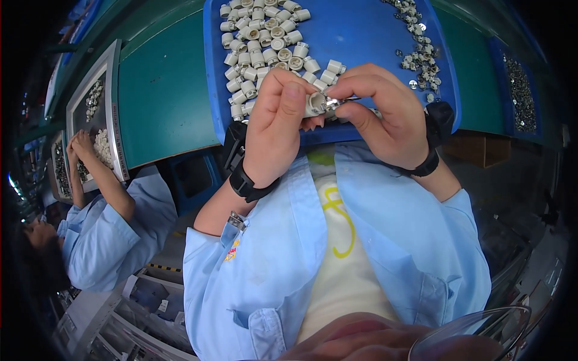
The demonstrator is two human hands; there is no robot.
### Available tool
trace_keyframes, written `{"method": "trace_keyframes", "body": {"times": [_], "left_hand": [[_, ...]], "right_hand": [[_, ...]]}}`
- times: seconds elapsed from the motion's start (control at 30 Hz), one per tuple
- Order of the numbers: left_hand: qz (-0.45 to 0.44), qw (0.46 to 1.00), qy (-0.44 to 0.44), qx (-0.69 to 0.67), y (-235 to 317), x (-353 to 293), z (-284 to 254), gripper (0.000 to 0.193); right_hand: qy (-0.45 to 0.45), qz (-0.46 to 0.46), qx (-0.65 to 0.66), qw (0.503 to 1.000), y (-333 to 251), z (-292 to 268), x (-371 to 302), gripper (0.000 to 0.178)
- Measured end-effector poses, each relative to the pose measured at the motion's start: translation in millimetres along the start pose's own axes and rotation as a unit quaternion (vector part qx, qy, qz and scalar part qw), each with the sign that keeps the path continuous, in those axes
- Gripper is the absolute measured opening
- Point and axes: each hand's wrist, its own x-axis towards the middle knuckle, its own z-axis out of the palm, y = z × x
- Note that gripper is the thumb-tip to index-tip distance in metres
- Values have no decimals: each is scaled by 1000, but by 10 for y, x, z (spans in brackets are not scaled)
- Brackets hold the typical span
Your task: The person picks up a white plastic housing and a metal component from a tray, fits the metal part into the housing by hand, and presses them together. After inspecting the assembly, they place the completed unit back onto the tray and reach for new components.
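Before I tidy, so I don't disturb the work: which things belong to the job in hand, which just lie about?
Likely the job: white cylinder in left hand; metal piece in right hand; loose white cylinders; small metal parts; blue tray.

Likely apart: brown box; co-worker's framed tray, also in use.

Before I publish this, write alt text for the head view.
A person's left grip holds a white hollow cylinder; the right grip pinches a metal piece at its opening. A blue tray holds white cylinders at left, small metal parts at right; a co-worker is farther left.
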Motion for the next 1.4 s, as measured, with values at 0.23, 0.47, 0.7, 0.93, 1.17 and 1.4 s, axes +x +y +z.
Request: {"method": "trace_keyframes", "body": {"times": [0.23, 0.47, 0.7, 0.93, 1.17, 1.4], "left_hand": [[-4, 999, 40, 1, 31, -3, 78, 25], [1, 1000, 23, 0, 9, -24, 41, 26], [-11, 1000, 7, -6, -11, -41, 26, 27], [13, 999, 31, -16, -4, -60, 68, 25], [64, 998, 24, 15, -44, -71, 24, 20], [89, 994, 41, 47, -13, -87, 74, 16]], "right_hand": [[23, -48, -52, 997, -4, 88, 21, 20], [35, -41, -44, 998, -12, 96, -7, 23], [20, -80, -124, 989, -20, 27, 12, 24], [25, 22, 22, 999, -46, 55, 21, 26], [19, -102, -108, 989, 0, 20, 13, 24], [41, -66, -86, 993, -13, 82, -14, 25]]}}
